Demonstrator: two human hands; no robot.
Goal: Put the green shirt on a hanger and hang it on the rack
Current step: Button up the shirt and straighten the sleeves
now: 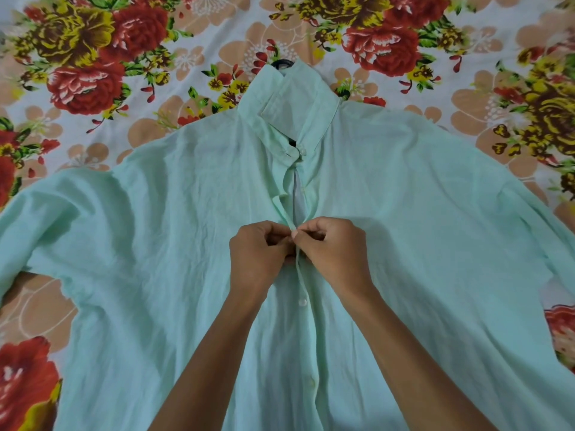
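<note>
Green shirt (186, 244) hides hanger (281, 63) except its hook

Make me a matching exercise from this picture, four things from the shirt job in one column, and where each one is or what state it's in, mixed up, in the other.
Things:
1. hanger hook
2. collar button
3. left hand
4. bedsheet

Places or states:
A. floral, spread under the green shirt
B. pinching the placket, opposite the right hand
C. black, poking out above the collar
D. fastened at the neck

Pairs: 1-C, 2-D, 3-B, 4-A
</note>
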